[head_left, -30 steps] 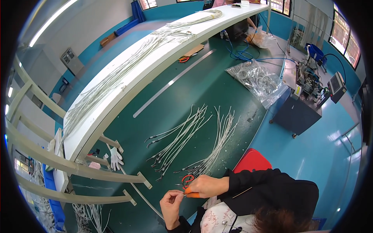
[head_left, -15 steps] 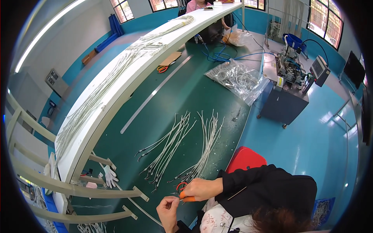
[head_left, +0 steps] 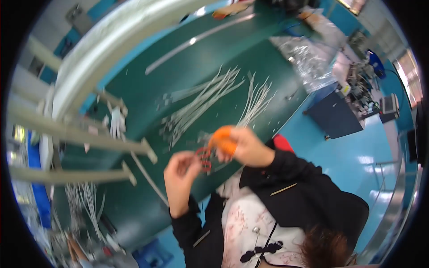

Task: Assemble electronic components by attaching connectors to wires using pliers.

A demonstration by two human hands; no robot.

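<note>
My left hand (head_left: 181,172) is raised over the near edge of the green table, fingers curled into a pinch. Whatever lies in that pinch is too blurred to make out. Just to its right, my right hand (head_left: 246,145) is closed, with orange covers (head_left: 225,139) like finger cots on thumb and forefinger. Its fingertips are smeared by motion, and what they hold is hidden. Between the hands, red looped handles (head_left: 205,160), seemingly of scissors, show near the table. Beyond lie two bundles of thin whitish cables, one left (head_left: 201,105) and one right (head_left: 255,102).
A long metal ruler (head_left: 196,40) lies toward the back of the green table (head_left: 147,96). At left, pale frame bars (head_left: 89,138) jut over it near a white glove (head_left: 117,123). A clear plastic bag (head_left: 308,62) and a machine cart (head_left: 335,114) stand at right.
The view has tipped and swung, so table and cables sit higher in it. Both hands appear higher up and a little farther apart; the right hand has turned.
</note>
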